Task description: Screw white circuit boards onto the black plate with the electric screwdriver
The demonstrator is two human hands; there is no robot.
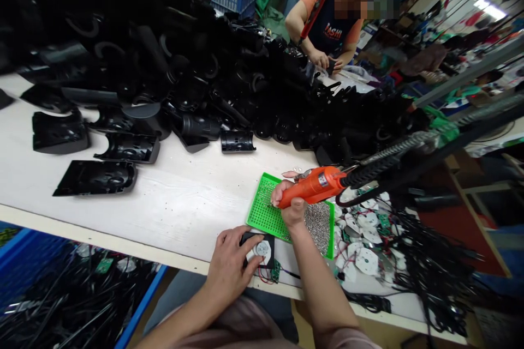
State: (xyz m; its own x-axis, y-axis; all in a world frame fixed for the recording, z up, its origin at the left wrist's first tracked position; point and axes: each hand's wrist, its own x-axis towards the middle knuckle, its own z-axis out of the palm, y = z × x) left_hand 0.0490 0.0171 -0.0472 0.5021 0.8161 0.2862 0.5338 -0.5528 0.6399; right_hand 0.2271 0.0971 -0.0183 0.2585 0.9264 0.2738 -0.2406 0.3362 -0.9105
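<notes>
My right hand (290, 200) is closed around an orange electric screwdriver (313, 186), its tip pointing down at a green screw tray (267, 208) covered with small silver screws. My left hand (230, 266) rests on the table's front edge, fingers pressed on a small black part with a round white disc (262, 249) and a little green circuit board with red wires (275, 271). A coiled black cable (388, 155) runs from the screwdriver up to the right.
A big heap of black plastic housings (172, 65) fills the back of the white table (164, 202). White discs and black wires (376, 240) lie at right. A blue bin of wires (61, 294) stands below left. Another person in an orange top (323, 22) works across the table.
</notes>
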